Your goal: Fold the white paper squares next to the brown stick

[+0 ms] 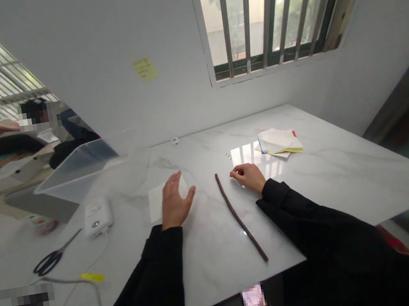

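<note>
Left hand (173, 202) hovering open over white paper (155, 203); right hand (247, 176) curling loosely, empty, fingertips touching counter (346, 166) beside brown stick (240, 217) lying between both.

A single view, taken from the person's head, looks forward and steeply down across a white marble desk (328, 175) toward a wall corner with a barred window (268, 13). Both black sleeves run up from the bottom edge, so the left hand (174, 204) and right hand (247, 176) sit near the frame's middle, close to the lens. A thin brown stick (240, 217) lies between the hands. Left of the left hand the view widens to other seated people well beyond.
</note>
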Demonstrator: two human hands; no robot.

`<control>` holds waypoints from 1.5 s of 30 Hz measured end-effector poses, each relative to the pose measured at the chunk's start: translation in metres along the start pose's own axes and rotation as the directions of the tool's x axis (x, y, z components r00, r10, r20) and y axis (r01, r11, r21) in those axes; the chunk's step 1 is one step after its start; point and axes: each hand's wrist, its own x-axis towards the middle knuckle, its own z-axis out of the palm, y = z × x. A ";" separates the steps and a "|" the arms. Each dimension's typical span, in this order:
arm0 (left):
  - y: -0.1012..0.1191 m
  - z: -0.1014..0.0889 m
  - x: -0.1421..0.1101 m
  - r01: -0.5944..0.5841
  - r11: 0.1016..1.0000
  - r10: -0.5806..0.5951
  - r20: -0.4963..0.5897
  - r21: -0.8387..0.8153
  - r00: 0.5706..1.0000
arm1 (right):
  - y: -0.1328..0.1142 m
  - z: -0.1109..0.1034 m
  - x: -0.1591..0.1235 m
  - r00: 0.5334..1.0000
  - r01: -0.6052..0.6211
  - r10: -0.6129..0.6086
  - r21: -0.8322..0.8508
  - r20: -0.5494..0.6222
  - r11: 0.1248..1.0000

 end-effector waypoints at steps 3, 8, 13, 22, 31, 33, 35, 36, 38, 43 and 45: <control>-0.034 -0.022 -0.001 0.084 0.979 -0.090 0.024 0.185 0.996 | -0.001 0.000 0.001 1.000 -0.006 0.006 -0.005 0.002 1.000; -0.058 -0.025 -0.006 0.126 0.968 -0.143 0.062 0.216 0.988 | 0.000 0.000 0.002 1.000 -0.003 0.003 -0.001 0.004 1.000; -0.045 -0.029 -0.005 0.186 0.952 -0.177 -0.055 0.244 0.983 | 0.002 0.000 0.003 1.000 0.000 0.000 0.015 -0.002 1.000; 0.011 -0.027 0.020 0.162 0.899 -0.323 -0.366 -0.407 0.873 | -0.001 0.000 0.003 1.000 -0.020 0.020 0.016 0.001 1.000; 0.064 0.057 0.004 0.331 0.219 -0.527 0.174 -0.918 0.832 | 0.001 -0.001 0.005 1.000 -0.012 0.013 0.063 -0.019 0.998; 0.063 0.065 -0.003 0.370 0.248 -0.509 0.205 -0.895 0.836 | 0.000 -0.003 0.005 1.000 -0.003 0.004 0.106 -0.011 0.994; 0.061 0.068 -0.007 0.381 0.264 -0.475 0.224 -0.886 0.851 | -0.001 -0.007 0.005 1.000 0.012 -0.015 0.208 0.012 0.978; 0.059 0.068 -0.007 0.384 0.266 -0.462 0.232 -0.884 0.856 | -0.001 -0.008 0.004 0.999 0.024 -0.029 0.273 0.016 0.962; 0.057 0.068 -0.007 0.387 0.270 -0.444 0.242 -0.882 0.862 | -0.003 -0.011 0.003 0.998 0.050 -0.057 0.397 0.008 0.917; 0.059 0.069 -0.008 0.418 0.348 -0.381 0.281 -0.839 0.881 | -0.005 -0.010 0.002 0.999 0.033 -0.033 0.427 -0.007 0.904; 0.060 0.070 -0.009 0.428 0.390 -0.354 0.296 -0.816 0.887 | -0.002 -0.008 0.004 0.999 -0.012 0.023 0.377 -0.024 0.926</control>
